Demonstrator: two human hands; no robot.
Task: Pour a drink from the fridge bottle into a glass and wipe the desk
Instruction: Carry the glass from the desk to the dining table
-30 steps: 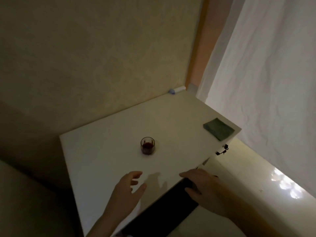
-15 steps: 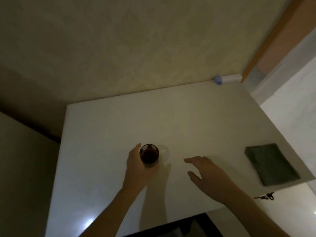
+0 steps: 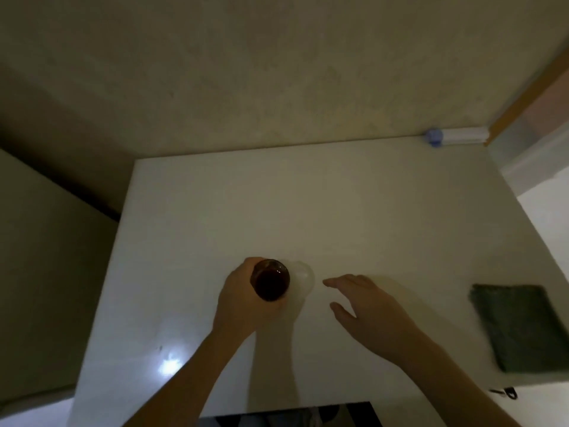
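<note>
A small glass (image 3: 271, 280) holding dark red drink is near the middle front of the white desk (image 3: 308, 198). My left hand (image 3: 243, 303) is wrapped around the glass from the left. Just right of the glass a faint round wet mark (image 3: 303, 277) shows on the desk. My right hand (image 3: 366, 309) hovers over the desk to the right of the glass, fingers spread, holding nothing. A dark green folded cloth (image 3: 520, 326) lies at the desk's right edge. No bottle is in view.
A white tube with a blue cap (image 3: 455, 136) lies at the desk's back right corner against the wall. A bright light reflection (image 3: 168, 365) shines on the front left of the desk. A small black clip (image 3: 506, 392) hangs below the right front edge.
My left hand went from hovering at the front edge to gripping the glass. My right hand moved from the desk's front edge up over the desk. The view shifted to look straight down.
</note>
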